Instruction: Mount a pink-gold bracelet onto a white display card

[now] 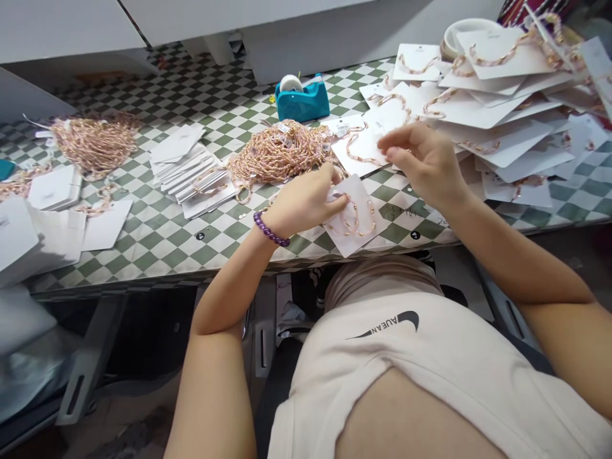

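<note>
Near the table's front edge, my left hand [306, 201] is closed on a white display card [352, 239], thumb across its upper left part. A pink and gold bead strand [373, 217] lies looped over the card. My right hand [425, 162] hovers to the right, thumb and forefinger drawn together; whether anything small is between them I cannot make out. Just left of its fingertips is another white card with a bead strand [354, 150]. Behind my left hand sits a heap of pink and gold bead strands [280, 153].
A teal tape dispenser [303, 102] stands at the back. Carded strands form a leaning pile [507, 115] at the right. Left of the heap is a stack of white cards [184, 166]; farther left are another bead bundle [95, 145] and more cards [108, 224]. A checkered cloth [229, 245] covers the table.
</note>
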Demonstrator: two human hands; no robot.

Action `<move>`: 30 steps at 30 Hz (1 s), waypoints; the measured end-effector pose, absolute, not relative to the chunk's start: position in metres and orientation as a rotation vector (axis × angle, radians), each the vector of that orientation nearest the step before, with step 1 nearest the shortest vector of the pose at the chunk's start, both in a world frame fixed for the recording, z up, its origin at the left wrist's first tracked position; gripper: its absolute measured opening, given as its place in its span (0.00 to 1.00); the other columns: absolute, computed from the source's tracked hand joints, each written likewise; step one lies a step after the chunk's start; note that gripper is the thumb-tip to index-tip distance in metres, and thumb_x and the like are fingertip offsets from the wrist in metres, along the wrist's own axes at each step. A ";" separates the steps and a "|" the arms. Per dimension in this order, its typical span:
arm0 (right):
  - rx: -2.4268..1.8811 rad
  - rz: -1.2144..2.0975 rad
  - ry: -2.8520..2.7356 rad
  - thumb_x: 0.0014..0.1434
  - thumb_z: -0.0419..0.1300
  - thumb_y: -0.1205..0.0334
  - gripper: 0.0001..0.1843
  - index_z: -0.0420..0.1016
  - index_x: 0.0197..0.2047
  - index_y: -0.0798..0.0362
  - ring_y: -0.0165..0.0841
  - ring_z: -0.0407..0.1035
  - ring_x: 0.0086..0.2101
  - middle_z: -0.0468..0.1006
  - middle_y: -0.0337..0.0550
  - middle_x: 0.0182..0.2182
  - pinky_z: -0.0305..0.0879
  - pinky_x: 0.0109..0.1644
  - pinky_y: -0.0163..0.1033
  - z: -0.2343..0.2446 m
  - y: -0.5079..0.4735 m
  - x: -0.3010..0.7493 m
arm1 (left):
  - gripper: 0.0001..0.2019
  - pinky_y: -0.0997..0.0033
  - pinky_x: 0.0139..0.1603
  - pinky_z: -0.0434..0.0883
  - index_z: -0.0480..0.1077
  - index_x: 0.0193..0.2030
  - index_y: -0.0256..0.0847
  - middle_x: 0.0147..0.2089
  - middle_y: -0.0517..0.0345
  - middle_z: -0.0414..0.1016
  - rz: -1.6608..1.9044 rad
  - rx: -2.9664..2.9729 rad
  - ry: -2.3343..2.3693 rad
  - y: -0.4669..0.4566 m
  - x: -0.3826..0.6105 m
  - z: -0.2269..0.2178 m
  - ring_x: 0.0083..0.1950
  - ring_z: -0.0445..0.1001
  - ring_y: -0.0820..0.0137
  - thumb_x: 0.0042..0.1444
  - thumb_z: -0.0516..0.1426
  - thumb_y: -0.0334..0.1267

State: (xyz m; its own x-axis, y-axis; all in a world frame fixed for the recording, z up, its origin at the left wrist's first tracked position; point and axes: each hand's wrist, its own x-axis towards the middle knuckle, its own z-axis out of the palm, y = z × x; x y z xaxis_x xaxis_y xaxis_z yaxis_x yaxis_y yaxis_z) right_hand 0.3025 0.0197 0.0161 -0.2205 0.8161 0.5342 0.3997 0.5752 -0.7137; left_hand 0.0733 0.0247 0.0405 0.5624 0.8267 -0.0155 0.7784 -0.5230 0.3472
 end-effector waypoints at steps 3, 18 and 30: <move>-0.967 0.237 -2.078 0.64 0.61 0.55 0.09 0.77 0.42 0.51 0.40 0.71 0.52 0.78 0.45 0.45 0.68 0.61 0.52 0.015 -0.023 0.295 | 0.19 0.65 0.37 0.68 0.65 0.55 0.38 0.35 0.54 0.75 0.109 2.409 1.476 0.010 0.060 0.042 0.36 0.75 0.61 0.61 0.56 0.45; -0.803 -0.116 -2.605 0.68 0.56 0.61 0.08 0.77 0.46 0.50 0.48 0.52 0.68 0.68 0.47 0.60 0.52 0.72 0.64 0.001 -0.055 0.295 | 0.26 0.52 0.56 0.72 0.63 0.57 0.40 0.54 0.44 0.75 0.320 2.621 1.518 -0.044 0.046 0.039 0.58 0.74 0.50 0.63 0.55 0.58; -0.738 0.101 -2.625 0.69 0.56 0.60 0.10 0.78 0.43 0.51 0.46 0.55 0.67 0.70 0.49 0.57 0.60 0.69 0.56 -0.003 -0.047 0.307 | 0.29 0.49 0.69 0.62 0.61 0.60 0.39 0.64 0.39 0.64 0.470 2.630 0.898 -0.031 0.056 -0.001 0.68 0.61 0.53 0.58 0.62 0.51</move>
